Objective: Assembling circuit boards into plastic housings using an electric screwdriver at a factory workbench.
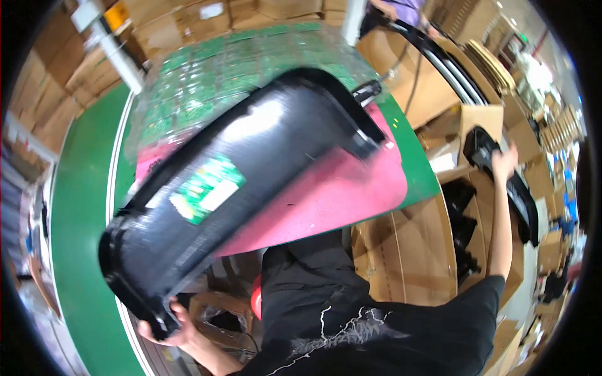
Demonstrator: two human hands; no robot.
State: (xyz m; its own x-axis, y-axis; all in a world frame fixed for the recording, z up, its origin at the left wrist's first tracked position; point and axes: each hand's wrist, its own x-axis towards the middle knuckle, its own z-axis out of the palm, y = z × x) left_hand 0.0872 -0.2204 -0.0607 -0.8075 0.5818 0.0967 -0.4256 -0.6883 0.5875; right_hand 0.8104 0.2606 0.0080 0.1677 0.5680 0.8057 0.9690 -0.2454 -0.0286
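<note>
My left hand (174, 327) is closed round the lower left end of a long black plastic panel (269, 150) with raised, curved edges. The panel is tilted over the bench, its far end up and to the right, and is slightly blurred. A green and white label (210, 189) sits on its face. Out to the right, my right hand (503, 164) grips a second black moulded plastic part (522, 203), beside an open cardboard box (401, 250). Beneath the panel lies a pink mat (326, 203) on the green bench top (419, 182).
Plastic-wrapped green packs (213, 66) cover the back of the bench. A black corded tool (367, 93) lies by the panel's far end. More black parts (461, 232) fill the box. At upper right, another person (407, 11) handles a long black curved strip (433, 50).
</note>
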